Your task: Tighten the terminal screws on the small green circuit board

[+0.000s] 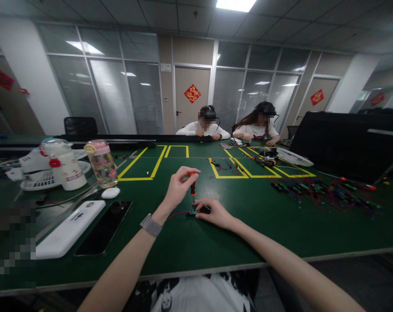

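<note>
My left hand (181,183) is closed round the top of an orange and black screwdriver (193,187), which stands upright. Its shaft points down at a small green circuit board (191,213) on the table. Whether the tip touches a screw is too small to tell. From the board's left side run thin red and blue wires (177,214). My right hand (213,212) rests on the table with its fingers closed on the board's right end, where a black part (204,209) shows under them.
To my left lie a white power bank (69,229), a black phone (104,227) and a white earbud case (110,193), with bottles behind. Wired circuit boards (326,193) are heaped at right near a black monitor (349,147). Yellow tape (136,179) marks the green table; two people sit opposite.
</note>
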Demonstrator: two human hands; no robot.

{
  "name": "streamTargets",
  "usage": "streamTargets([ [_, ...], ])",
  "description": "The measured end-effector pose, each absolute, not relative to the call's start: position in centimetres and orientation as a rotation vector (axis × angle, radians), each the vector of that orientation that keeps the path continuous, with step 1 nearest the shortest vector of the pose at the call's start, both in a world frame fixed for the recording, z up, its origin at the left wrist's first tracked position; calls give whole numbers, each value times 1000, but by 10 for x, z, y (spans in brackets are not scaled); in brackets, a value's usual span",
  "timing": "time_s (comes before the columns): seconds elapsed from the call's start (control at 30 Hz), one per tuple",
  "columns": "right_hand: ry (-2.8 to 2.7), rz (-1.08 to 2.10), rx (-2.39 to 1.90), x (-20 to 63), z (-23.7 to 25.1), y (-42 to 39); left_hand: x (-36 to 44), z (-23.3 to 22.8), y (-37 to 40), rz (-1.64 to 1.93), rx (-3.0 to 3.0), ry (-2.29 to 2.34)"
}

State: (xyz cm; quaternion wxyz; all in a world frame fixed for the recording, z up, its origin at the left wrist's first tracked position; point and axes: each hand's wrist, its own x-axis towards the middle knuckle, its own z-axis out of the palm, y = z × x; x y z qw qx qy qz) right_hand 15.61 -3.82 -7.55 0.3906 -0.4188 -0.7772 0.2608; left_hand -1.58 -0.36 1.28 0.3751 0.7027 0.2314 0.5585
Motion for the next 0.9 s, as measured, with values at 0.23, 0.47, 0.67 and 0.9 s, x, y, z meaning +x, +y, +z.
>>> streamTargets([
  [0.23,-1969,618,-1101,153,-75,-40,-14,12,-3,1288,1668,476],
  [0.47,-1962,613,-1079,153,-74,-40,-15,12,-4,1418,1806,586],
  [0.67,-1938,639,-1085,155,-75,-39,-14,9,-1,1225,1596,397],
  [0.9,-1933,647,-1053,156,-80,-36,-14,8,-2,1314,1570,540],
])
